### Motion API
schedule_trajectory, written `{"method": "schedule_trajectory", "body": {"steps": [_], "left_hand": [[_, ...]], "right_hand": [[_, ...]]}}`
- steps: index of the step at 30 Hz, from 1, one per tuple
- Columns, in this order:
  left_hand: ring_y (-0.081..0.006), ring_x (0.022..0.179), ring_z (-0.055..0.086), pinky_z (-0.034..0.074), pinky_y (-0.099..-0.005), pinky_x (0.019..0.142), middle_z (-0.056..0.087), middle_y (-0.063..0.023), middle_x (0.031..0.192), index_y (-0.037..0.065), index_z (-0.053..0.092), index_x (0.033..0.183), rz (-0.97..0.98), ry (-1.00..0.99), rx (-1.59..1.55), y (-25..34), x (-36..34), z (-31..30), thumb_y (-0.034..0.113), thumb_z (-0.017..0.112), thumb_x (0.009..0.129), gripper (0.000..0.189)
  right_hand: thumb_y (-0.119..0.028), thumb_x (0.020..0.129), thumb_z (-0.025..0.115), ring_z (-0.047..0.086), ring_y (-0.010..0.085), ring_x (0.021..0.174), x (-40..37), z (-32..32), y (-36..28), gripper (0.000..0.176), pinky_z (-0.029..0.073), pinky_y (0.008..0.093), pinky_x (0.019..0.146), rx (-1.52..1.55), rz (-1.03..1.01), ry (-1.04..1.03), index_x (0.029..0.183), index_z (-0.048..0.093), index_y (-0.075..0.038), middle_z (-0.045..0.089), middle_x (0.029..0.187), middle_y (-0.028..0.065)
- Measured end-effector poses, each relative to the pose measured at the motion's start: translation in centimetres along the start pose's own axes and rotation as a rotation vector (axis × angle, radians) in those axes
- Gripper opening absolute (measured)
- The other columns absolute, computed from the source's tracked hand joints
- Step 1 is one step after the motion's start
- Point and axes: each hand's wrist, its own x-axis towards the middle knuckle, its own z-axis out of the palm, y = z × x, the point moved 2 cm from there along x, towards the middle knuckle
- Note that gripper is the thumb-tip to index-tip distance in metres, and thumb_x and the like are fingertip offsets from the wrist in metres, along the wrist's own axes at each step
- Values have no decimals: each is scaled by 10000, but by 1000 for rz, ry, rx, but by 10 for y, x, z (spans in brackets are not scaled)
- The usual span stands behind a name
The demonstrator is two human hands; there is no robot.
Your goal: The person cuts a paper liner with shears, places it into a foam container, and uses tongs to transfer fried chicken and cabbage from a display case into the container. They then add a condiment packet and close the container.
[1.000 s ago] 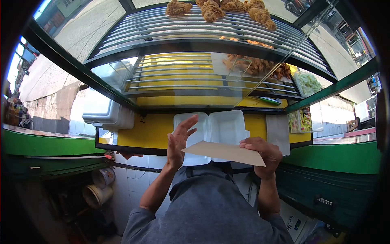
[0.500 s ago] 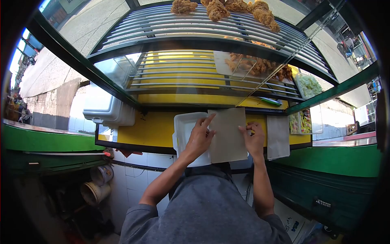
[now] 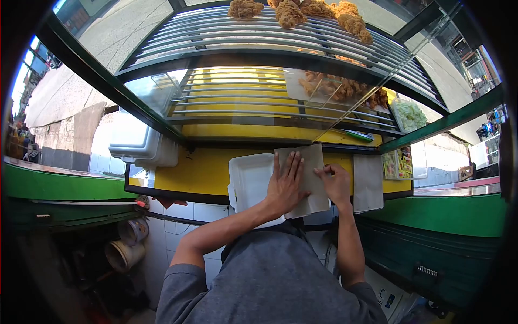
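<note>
A white styrofoam food box (image 3: 251, 175) lies open at the counter's front edge. Sheets of brown wrapping paper (image 3: 310, 156) overlap its right side. My left hand (image 3: 286, 181) is flat on the paper, fingers stretched out toward the far edge. At the paper's right edge, the thumb and fingertips of my right hand (image 3: 335, 183) are pinched together on it. Another greyish paper stack (image 3: 368, 183) lies just right of that hand.
Stacked white styrofoam boxes (image 3: 143, 143) stand at the left. Fried chicken (image 3: 291, 13) sits on the upper rack (image 3: 216, 32), with more pieces (image 3: 334, 86) on the lower rack. A container of shredded greens (image 3: 410, 114) and a tub of sachets (image 3: 399, 162) are at the right.
My left hand has moved right, from over the box's edge onto the paper, and now lies flat. My right hand has closed at the paper's edge. The paper has tilted slightly.
</note>
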Motion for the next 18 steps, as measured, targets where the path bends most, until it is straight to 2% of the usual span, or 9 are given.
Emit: {"method": "schedule_trajectory", "body": {"steps": [6, 9, 12, 15, 18], "left_hand": [[-364, 1486, 110, -78, -628, 1156, 236, -227, 1564, -12, 277, 1497, -59, -128, 80, 16, 0, 3, 646, 427, 898, 902], [-411, 1459, 175, -70, -634, 1151, 286, -295, 1516, -45, 311, 1472, -48, -118, 76, 21, -1, 9, 645, 419, 901, 902], [-396, 1480, 107, -96, -625, 1153, 236, -289, 1542, -27, 255, 1500, -72, -258, 86, 28, 1, 11, 659, 375, 914, 910], [-416, 1474, 110, -99, -626, 1152, 235, -319, 1529, -35, 254, 1498, -66, -291, 116, 31, 2, 6, 651, 370, 920, 904], [-436, 1468, 111, -91, -627, 1153, 241, -301, 1536, -27, 255, 1501, -72, -348, 177, 36, 7, 3, 635, 362, 931, 880]], "right_hand": [[-177, 766, 794, 595, 345, 705, 2, 2, -3, 284, 458, 417, 677, -95, -102, 6, 716, 604, 28, 602, 733, 168], [-165, 773, 785, 591, 354, 711, 3, 3, -4, 272, 449, 428, 665, -119, -133, -4, 718, 597, 24, 593, 729, 166], [-146, 771, 780, 583, 359, 717, 3, 5, 1, 264, 442, 436, 652, -122, -165, -37, 725, 579, 19, 577, 727, 160], [-149, 775, 786, 582, 359, 697, 2, 8, 1, 260, 438, 431, 646, -145, -201, -18, 747, 585, 15, 587, 734, 168], [-132, 785, 770, 569, 359, 686, 0, 12, 0, 242, 431, 445, 639, -175, -237, -14, 774, 577, 14, 580, 750, 166]]}}
